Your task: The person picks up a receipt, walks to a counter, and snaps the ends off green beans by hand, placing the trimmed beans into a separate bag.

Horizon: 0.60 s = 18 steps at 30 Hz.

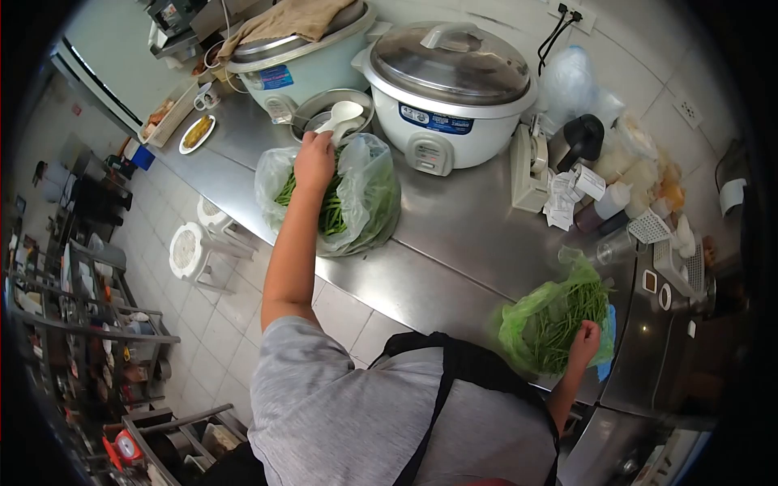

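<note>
A clear plastic bag (pixel 369 194) of long green beans (pixel 332 212) sits at the counter's front edge, left of centre. My left hand (pixel 314 162) is over its opening, fingers closed on the bag's upper edge, close below a white scoop (pixel 344 113). On the right, a green plastic bag (pixel 519 324) lies open with more green beans (pixel 559 328) in it. My right hand (pixel 584 344) is at the right side of these beans, its fingers pressed together; what they hold is too small to tell.
Two large rice cookers (pixel 466 134) (pixel 312 69) stand behind the left bag, with a metal pot (pixel 300 109) before them. An oval plate (pixel 197 134) is at far left. Bottles (pixel 604 206), papers (pixel 561 198) and a white basket (pixel 677 267) line the right back. White stools (pixel 188 249) stand below.
</note>
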{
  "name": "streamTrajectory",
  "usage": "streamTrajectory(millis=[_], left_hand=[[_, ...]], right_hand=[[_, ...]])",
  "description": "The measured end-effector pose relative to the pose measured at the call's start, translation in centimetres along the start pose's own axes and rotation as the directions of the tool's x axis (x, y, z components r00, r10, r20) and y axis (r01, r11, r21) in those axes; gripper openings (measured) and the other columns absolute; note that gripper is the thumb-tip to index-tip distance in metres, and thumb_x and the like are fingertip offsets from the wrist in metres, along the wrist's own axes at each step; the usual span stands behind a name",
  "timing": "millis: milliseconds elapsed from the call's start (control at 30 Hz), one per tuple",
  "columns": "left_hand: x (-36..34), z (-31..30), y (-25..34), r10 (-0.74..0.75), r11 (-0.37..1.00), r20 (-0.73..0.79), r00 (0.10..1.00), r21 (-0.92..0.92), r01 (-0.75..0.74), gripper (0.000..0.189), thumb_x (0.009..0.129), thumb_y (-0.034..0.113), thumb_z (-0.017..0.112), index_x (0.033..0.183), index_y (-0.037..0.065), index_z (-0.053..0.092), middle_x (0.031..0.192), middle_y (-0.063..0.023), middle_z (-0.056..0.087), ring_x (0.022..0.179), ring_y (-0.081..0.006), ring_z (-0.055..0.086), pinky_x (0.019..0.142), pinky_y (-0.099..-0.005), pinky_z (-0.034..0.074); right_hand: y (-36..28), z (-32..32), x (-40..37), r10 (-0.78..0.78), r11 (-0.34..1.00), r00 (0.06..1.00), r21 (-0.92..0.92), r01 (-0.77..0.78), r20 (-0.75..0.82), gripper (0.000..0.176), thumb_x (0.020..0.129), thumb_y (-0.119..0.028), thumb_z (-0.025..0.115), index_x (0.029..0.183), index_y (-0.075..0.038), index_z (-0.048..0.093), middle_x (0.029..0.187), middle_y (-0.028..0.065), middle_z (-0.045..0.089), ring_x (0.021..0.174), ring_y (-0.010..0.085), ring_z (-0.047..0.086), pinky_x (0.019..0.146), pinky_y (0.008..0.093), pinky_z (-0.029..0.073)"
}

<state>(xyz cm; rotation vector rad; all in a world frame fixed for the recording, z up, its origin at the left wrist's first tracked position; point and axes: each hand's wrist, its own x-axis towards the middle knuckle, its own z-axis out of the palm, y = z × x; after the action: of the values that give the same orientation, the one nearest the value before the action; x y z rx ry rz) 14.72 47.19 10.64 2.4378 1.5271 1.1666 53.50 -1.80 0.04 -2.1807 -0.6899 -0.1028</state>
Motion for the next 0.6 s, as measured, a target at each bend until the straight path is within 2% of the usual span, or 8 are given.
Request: streamTrajectory(millis=[67, 167, 267, 367, 467, 567, 600], left_hand=[[-0.7, 0.1, -0.3, -0.042, 0.999, -0.026, 0.999, -0.035, 0.041, 0.034, 0.07, 0.008, 0.058, 0.103, 0.009, 0.052, 0.09, -0.0151, 0.052, 0.079, -0.0305, 0.053, 0.068, -0.0373, 0.044], [-2.0, 0.0, -1.2, -0.091, 0.984, -0.04, 0.995, -0.16, 0.084, 0.032, 0.073, 0.008, 0.053, 0.104, 0.009, 0.049, 0.089, -0.0154, 0.054, 0.077, -0.0342, 0.054, 0.068, -0.0395, 0.044], [-2.8, -1.5, -2.6, -0.287, 0.957, 0.139, 0.948, -0.002, 0.29, 0.027, 0.074, 0.007, 0.048, 0.101, 0.005, 0.051, 0.088, -0.0186, 0.057, 0.079, -0.0344, 0.054, 0.07, -0.04, 0.043], [-2.3, -3.1, -3.0, -0.297, 0.953, 0.296, 0.908, 0.143, 0.266, 0.024, 0.075, 0.012, 0.045, 0.094, 0.001, 0.056, 0.084, -0.0213, 0.058, 0.082, -0.0348, 0.055, 0.074, -0.0402, 0.043], [-1.1, -1.8, -5.5, -0.293, 0.956, 0.409, 0.865, 0.153, 0.251, 0.028, 0.075, 0.018, 0.042, 0.088, 0.0, 0.059, 0.088, -0.0219, 0.058, 0.086, -0.0347, 0.055, 0.077, -0.0404, 0.042], [0.3, -0.2, -7.9, -0.333, 0.942, 0.52, 0.787, 0.219, 0.254, 0.032, 0.073, 0.019, 0.042, 0.091, 0.0, 0.06, 0.095, -0.0227, 0.057, 0.092, -0.0341, 0.054, 0.081, -0.0402, 0.041], [0.6, 0.4, -8.7, -0.366, 0.921, 0.519, 0.772, 0.318, 0.224, 0.033, 0.073, 0.019, 0.042, 0.092, -0.002, 0.059, 0.095, -0.0237, 0.056, 0.092, -0.0353, 0.053, 0.081, -0.0411, 0.04]], right_hand=[[-0.2, -0.2, -0.3, 0.004, 1.0, 1.0, 0.013, -0.004, -0.001, 0.007, 0.076, -0.003, 0.047, 0.081, -0.001, 0.052, 0.07, 0.0029, 0.048, 0.059, 0.0106, 0.042, 0.055, 0.024, 0.037], [-0.3, -0.6, -0.4, 0.022, 1.0, 1.0, 0.022, -0.021, -0.011, 0.007, 0.076, -0.003, 0.047, 0.081, -0.001, 0.052, 0.07, 0.0033, 0.048, 0.06, 0.0109, 0.043, 0.056, 0.0243, 0.037], [0.4, -0.2, -0.2, 0.035, 0.999, 0.999, 0.016, -0.035, -0.032, 0.008, 0.076, -0.003, 0.048, 0.081, -0.001, 0.053, 0.072, 0.0041, 0.049, 0.061, 0.0117, 0.044, 0.057, 0.0251, 0.038], [-0.2, 0.0, 0.2, 0.015, 1.0, 1.0, -0.016, -0.015, -0.026, 0.009, 0.076, -0.003, 0.048, 0.082, -0.001, 0.054, 0.074, 0.006, 0.05, 0.063, 0.0143, 0.047, 0.059, 0.0264, 0.04], [0.2, 0.6, 0.3, -0.079, 0.997, 0.997, -0.006, 0.078, -0.028, 0.009, 0.075, -0.003, 0.048, 0.082, -0.001, 0.054, 0.077, 0.0078, 0.052, 0.067, 0.0174, 0.05, 0.063, 0.0275, 0.041], [-1.6, 1.3, 0.4, -0.101, 0.995, 0.995, -0.006, 0.101, -0.018, 0.009, 0.074, 0.0, 0.049, 0.081, -0.002, 0.054, 0.08, 0.0093, 0.053, 0.072, 0.0207, 0.053, 0.065, 0.0289, 0.042], [-2.2, 1.5, 0.3, -0.085, 0.996, 0.996, -0.029, 0.084, -0.025, 0.01, 0.073, 0.001, 0.049, 0.08, -0.003, 0.054, 0.081, 0.0097, 0.054, 0.074, 0.022, 0.054, 0.065, 0.0295, 0.042]])
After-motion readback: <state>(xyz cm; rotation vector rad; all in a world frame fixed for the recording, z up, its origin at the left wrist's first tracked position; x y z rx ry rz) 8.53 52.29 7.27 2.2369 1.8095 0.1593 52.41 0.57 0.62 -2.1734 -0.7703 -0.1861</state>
